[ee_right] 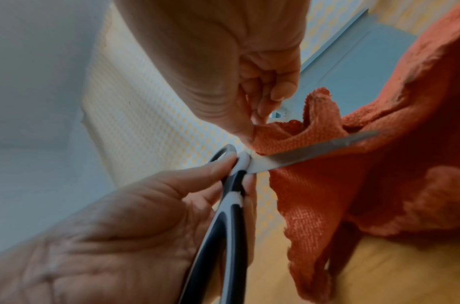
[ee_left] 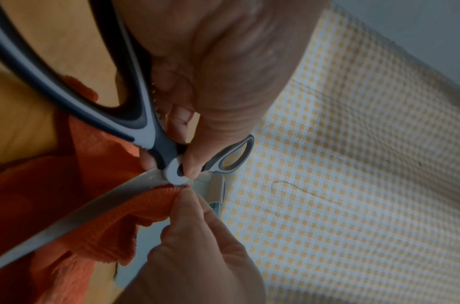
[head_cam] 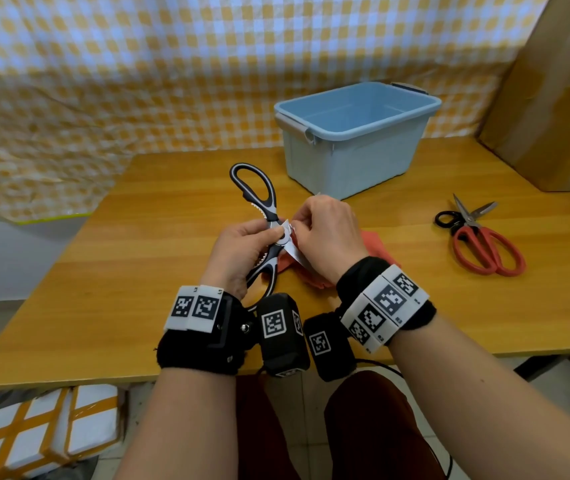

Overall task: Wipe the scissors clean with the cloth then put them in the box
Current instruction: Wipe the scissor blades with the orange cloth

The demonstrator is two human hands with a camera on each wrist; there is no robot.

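Observation:
Black-and-white kitchen scissors are spread wide open above the wooden table. My left hand pinches them at the pivot, thumb on the white pivot disc. One handle loop points away from me, the other lies under my left palm. My right hand pinches the orange cloth against the bare steel blade right beside the pivot. The cloth hangs folded around that blade. A light blue box stands open behind my hands, and nothing shows inside it.
A second pair of scissors with red handles lies on the table to the right. A brown cardboard sheet leans at the far right. A yellow checked cloth covers the wall behind. White boxes sit on the floor at lower left.

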